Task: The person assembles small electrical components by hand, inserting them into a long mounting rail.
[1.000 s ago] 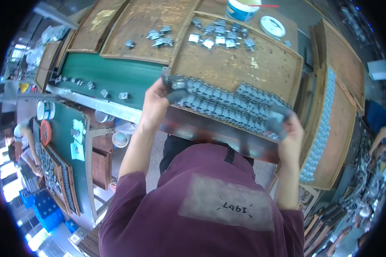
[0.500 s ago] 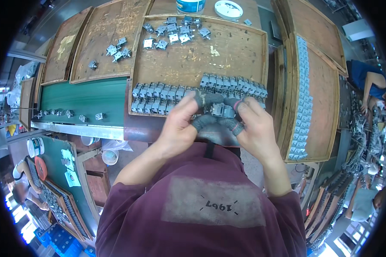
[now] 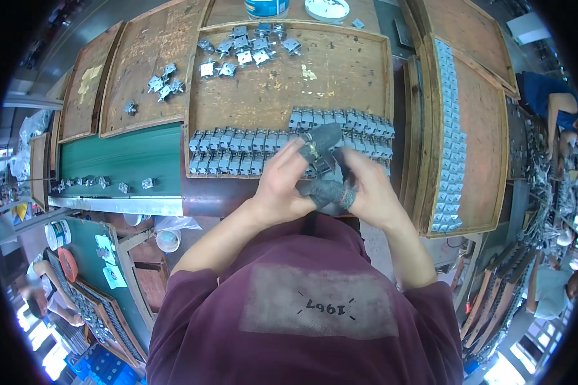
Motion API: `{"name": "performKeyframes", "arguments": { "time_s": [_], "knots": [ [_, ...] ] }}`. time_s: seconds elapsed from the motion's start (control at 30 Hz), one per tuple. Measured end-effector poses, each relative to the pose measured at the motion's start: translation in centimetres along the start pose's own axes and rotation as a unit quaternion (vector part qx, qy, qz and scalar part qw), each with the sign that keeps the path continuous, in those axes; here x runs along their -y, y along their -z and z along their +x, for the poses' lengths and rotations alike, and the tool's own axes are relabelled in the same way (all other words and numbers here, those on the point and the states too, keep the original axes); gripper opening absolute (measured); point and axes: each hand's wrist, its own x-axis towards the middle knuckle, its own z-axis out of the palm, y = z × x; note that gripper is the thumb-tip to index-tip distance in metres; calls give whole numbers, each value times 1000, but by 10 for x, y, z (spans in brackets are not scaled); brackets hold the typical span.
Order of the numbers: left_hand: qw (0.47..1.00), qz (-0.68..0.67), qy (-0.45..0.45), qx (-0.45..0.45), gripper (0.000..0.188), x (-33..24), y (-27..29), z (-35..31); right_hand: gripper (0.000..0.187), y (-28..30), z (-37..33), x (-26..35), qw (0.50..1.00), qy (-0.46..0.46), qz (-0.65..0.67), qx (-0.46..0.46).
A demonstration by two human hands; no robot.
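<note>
My left hand (image 3: 287,179) and my right hand (image 3: 369,186) meet over the near edge of a wooden tray (image 3: 257,96). Grey fabric sleeves cover the thumbs and some fingers of both. Between their closed fingertips is a small boxy metal part (image 3: 325,165), mostly hidden by the fingers. Just beyond, rows of similar silver-grey metal parts (image 3: 237,162) stand close together along the tray's near side. A loose pile of such parts (image 3: 244,48) lies at the tray's far left.
A green conveyor belt (image 3: 119,157) on the left carries a few metal parts. Another wooden tray (image 3: 478,160) on the right holds a long column of parts. A blue-and-white tub (image 3: 266,8) and a white lid (image 3: 327,9) sit at the back. Other people work at both sides.
The metal part has been turned and is now more covered by my fingers. My left fingers have reached up over it, and my right hand has shifted slightly left. The whole view has moved a little.
</note>
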Motion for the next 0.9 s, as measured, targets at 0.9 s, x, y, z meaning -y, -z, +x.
{"name": "performKeyframes", "arguments": {
  "time_s": [0.9],
  "knots": [
    [879, 23, 351, 324, 51, 168, 40, 59, 34, 202, -1, -184, 937, -232, 39, -258]
  ]
}}
